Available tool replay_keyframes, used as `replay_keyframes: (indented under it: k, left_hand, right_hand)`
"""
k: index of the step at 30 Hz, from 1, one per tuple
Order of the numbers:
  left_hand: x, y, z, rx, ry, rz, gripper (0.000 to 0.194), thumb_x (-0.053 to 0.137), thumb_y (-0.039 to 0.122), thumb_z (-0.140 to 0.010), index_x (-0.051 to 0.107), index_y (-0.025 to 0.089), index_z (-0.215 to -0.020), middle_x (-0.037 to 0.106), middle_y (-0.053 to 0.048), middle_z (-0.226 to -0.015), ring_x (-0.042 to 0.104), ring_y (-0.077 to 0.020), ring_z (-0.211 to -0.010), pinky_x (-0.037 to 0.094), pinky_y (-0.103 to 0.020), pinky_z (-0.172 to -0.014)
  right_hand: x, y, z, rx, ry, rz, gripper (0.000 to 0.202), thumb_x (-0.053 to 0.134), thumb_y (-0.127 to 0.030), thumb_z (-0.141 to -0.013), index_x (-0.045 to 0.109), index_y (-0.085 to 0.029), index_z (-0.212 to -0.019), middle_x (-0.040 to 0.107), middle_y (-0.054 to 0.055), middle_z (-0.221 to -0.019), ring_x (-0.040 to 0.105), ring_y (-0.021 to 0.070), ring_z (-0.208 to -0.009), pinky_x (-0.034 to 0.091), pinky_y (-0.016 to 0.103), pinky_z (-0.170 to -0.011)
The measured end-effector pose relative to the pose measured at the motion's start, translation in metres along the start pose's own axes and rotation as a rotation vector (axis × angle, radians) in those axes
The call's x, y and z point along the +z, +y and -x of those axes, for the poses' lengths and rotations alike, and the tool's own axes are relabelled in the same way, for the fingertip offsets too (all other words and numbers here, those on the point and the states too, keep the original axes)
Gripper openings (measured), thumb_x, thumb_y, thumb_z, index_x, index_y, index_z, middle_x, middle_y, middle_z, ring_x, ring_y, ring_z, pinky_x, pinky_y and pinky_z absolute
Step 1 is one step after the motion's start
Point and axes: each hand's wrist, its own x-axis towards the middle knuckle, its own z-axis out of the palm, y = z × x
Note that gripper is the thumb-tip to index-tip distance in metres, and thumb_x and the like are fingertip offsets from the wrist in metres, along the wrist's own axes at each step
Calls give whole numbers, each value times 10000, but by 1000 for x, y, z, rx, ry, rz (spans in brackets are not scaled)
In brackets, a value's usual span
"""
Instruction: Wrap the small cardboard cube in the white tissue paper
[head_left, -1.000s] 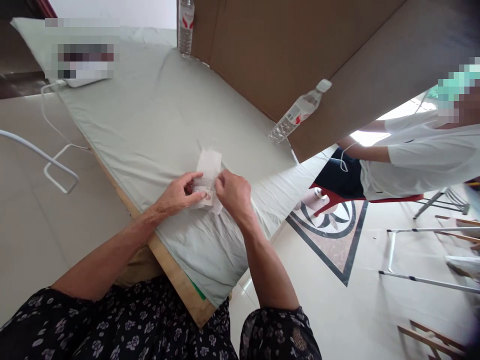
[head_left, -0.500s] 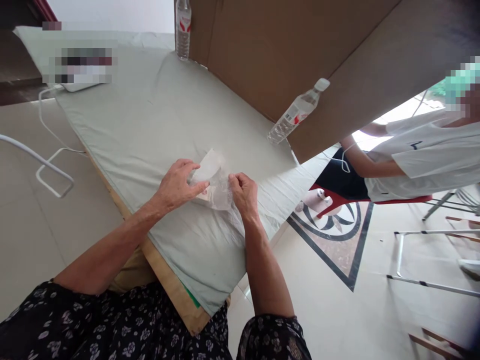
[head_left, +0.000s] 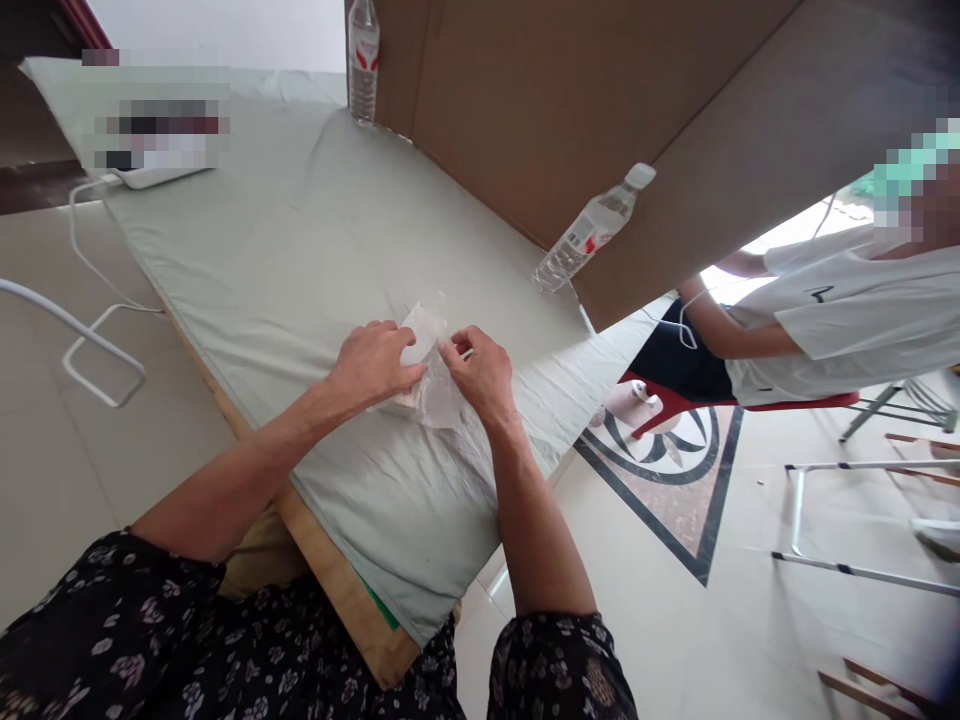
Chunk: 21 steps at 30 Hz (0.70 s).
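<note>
White and small, a packet [head_left: 424, 326] on the pale cloth of the table [head_left: 322, 240], towards the wearer's end, with clear film [head_left: 444, 402] loose and crumpled along its near right side. Over the packet's left side, the left hand [head_left: 379, 360], curled, with fingers above and thumb below, apparently clamped on it. Just beside, at the film's upper edge, the right hand [head_left: 480, 368], with thumb and forefinger bent close; cannot tell whether pinching the film or only touching it. Between the two hands, only a narrow gap.

By judgement, partway through working the film: steadying with the left, plucking or smoothing with the right. Too unclear to say whether going on or coming off. Called for next, it seems: a sure fingertip pinch on the film's edge and a light, even pull, without letting the packet skid or snagging the thin sheet.

Well apart, by the cardboard panel [head_left: 540, 110], a tilted water bottle [head_left: 581, 245].
</note>
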Motion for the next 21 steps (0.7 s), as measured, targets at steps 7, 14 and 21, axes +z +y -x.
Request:
replay_keyframes:
  k: [7, 14, 21]
  left_hand:
    - [0, 9, -21, -19, -133, -128, 173, 669, 282, -797, 756, 180, -908, 770, -151, -956, 718, -344, -907, 529, -407, -744]
    - [-11, -15, -25, -157, 35, 134, 73, 613, 238, -736, 642, 215, -673, 733, -53, -739, 676, -233, -755, 516, -332, -701]
    - [-33, -61, -18, -470, 73, 277, 126, 579, 220, -737, 571, 219, -611, 683, -39, -653, 676, -228, -695, 497, -329, -656]
  right_hand:
    - [7, -5, -13, 13, 50, 12, 173, 582, -333, -906, 619, -224, -776, 732, 64, -990, 623, 179, -785, 452, 331, -813]
    - [5, 19, -13, 57, 129, -191, 299, 505, -431, -877, 509, -232, -653, 617, 4, -735, 533, 162, -701, 415, 297, -739]
    - [12, 37, -17, 154, 134, -240, 312, 494, -415, -851, 474, -235, -597, 535, -15, -622, 471, 158, -657, 359, 306, -678]
